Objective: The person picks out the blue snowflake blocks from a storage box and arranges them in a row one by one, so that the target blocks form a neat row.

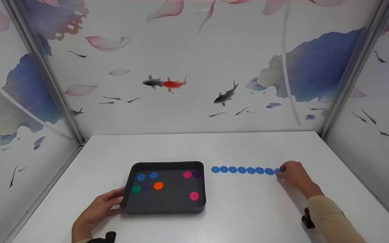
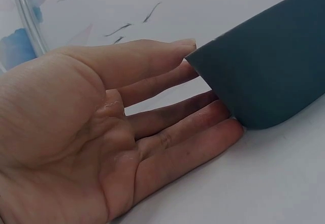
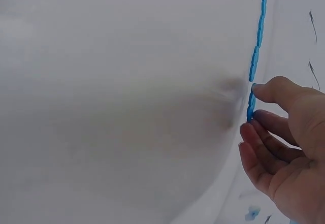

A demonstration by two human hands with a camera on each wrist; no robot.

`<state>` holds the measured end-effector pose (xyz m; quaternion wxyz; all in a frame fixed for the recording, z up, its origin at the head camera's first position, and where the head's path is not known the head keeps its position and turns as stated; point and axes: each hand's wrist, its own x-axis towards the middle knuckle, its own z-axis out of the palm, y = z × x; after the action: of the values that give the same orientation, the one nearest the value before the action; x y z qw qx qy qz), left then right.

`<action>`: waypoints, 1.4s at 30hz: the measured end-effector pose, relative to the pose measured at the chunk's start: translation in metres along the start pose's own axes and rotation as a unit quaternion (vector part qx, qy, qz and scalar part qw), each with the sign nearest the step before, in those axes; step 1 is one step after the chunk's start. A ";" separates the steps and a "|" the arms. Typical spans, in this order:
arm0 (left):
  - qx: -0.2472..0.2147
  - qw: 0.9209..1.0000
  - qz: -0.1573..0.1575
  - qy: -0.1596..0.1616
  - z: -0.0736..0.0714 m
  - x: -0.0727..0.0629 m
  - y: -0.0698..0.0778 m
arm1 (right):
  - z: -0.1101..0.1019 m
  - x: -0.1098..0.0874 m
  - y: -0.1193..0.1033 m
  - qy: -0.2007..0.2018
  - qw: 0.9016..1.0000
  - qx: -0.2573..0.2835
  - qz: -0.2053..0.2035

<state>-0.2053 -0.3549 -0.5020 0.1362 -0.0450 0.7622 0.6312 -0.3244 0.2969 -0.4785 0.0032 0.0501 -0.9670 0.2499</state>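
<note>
A row of blue flower-shaped pieces (image 1: pixel 241 170) runs along the table to the right of a dark grey tray (image 1: pixel 162 211). At the row's right end my right hand (image 1: pixel 295 173) pinches the last blue flower-shaped piece (image 3: pixel 251 103) between thumb and fingers, its edge right by its neighbour. My left hand (image 1: pixel 98 209) is at the tray's left side. In the left wrist view, its thumb tip meets the tray's rim, and the extended fingers (image 2: pixel 193 148) touch the wall lower down.
Inside the tray lie loose flower pieces: two blue (image 1: pixel 147 176), a green (image 1: pixel 136 189), an orange (image 1: pixel 158 185), two pink ones, one of them low at the right (image 1: pixel 194 196), and dark purple ones (image 1: pixel 197 173). Printed panels (image 1: pixel 194 114) wall in the white table (image 1: pixel 248 219).
</note>
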 end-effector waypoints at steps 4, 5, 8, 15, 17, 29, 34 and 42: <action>-0.001 1.000 -0.009 0.004 0.000 -0.003 -0.004 | 0.007 -0.003 0.002 -0.016 1.000 0.001 0.008; -0.001 1.000 -0.012 0.004 0.000 -0.003 -0.005 | 0.007 -0.003 0.002 -0.019 1.000 0.001 0.010; -0.001 1.000 -0.011 0.002 -0.001 -0.002 -0.005 | 0.006 -0.003 0.001 -0.025 1.000 0.003 0.011; -0.003 1.000 0.003 -0.008 -0.001 -0.002 -0.004 | 0.003 -0.002 -0.001 -0.028 0.999 0.000 0.016; -0.005 1.000 0.003 -0.011 -0.001 -0.003 -0.004 | 0.004 -0.003 -0.001 -0.032 0.999 -0.002 0.016; -0.008 1.000 0.006 0.004 0.002 0.000 -0.002 | 0.001 0.002 -0.005 0.004 1.000 0.012 0.011; -0.012 1.000 0.007 -0.001 0.003 0.000 -0.002 | 0.002 0.006 -0.026 0.083 0.995 0.056 -0.002; -0.008 1.000 0.002 0.005 0.002 -0.001 -0.002 | 0.007 0.018 -0.088 0.077 0.984 0.160 -0.020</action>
<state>-0.2039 -0.3538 -0.5036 0.1306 -0.0482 0.7579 0.6373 -0.3336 0.2154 -0.4414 0.0747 0.0500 -0.9103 0.4040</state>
